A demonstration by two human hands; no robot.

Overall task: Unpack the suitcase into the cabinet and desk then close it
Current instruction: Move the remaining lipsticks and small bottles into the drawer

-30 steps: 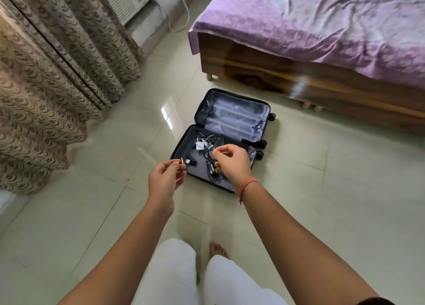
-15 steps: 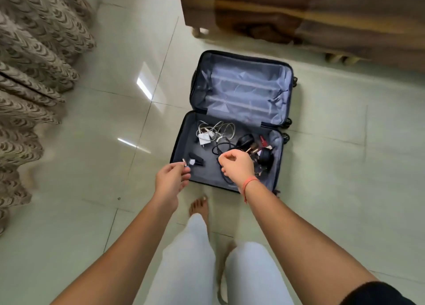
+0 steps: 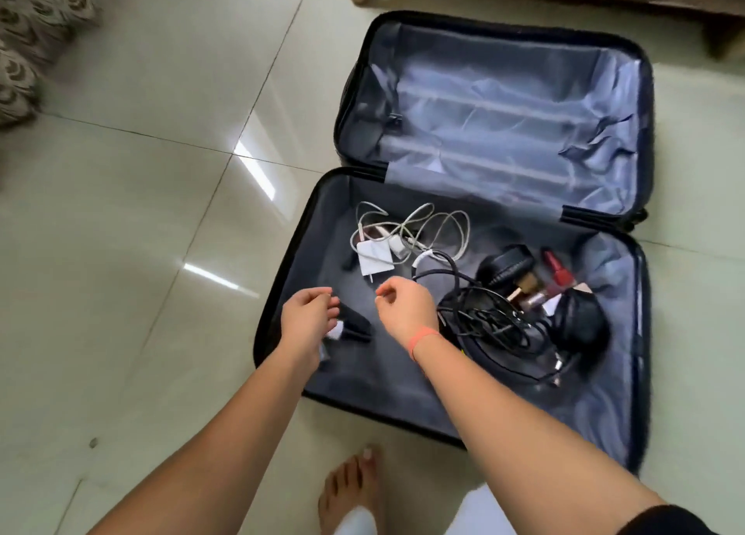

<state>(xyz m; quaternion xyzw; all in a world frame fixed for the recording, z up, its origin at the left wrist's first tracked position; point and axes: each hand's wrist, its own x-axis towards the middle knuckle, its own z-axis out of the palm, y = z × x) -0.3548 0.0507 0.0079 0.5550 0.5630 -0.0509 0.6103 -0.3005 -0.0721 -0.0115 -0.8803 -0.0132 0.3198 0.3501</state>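
Open black suitcase [image 3: 383, 381] on glossy pale floor tiles [image 3: 141, 212].
Left hand [image 3: 308, 319] and right hand [image 3: 405, 311] hover half-curled over it; grip unclear.

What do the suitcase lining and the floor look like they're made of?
Suitcase lining: thin grey synthetic fabric, probably polyester, judging by its creases and soft sheen. Floor: glazed pale tiles, likely ceramic or vitrified, given grout lines and sharp light reflections.

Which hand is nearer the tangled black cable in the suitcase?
Right. The right hand hovers just left of the tangled black cable; the left hand is farther left, beyond it.
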